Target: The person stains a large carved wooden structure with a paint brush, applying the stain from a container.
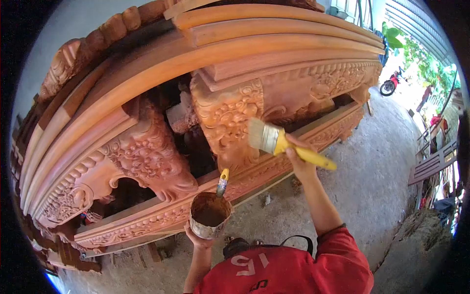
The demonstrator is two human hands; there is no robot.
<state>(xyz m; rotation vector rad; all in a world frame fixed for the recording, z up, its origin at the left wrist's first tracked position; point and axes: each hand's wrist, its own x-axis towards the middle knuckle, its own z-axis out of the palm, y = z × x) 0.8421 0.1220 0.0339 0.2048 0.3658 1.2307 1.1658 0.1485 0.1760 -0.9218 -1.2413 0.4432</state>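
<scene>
My right hand (299, 151) grips a wide paintbrush (268, 137) by its yellow handle. Its pale bristles are right at a carved panel (229, 115) of the large wooden furniture piece (274, 41), overlapping the relief in this view. Lower down, my left hand (198, 239) is wrapped round a can (208, 230) with a stained rim and brown liquid inside. A second, smaller brush (223, 182) stands in the can, its yellow handle leaning up over the far rim. To the left, another carved panel (147, 157) has a redder tone.
A long carved rail (161, 223) runs along the furniture's near lower edge. Grey concrete floor (357, 161) lies to the right. Farther off stand a red motorbike (390, 84) and a slatted wooden panel (435, 161), with a debris heap (423, 237) below.
</scene>
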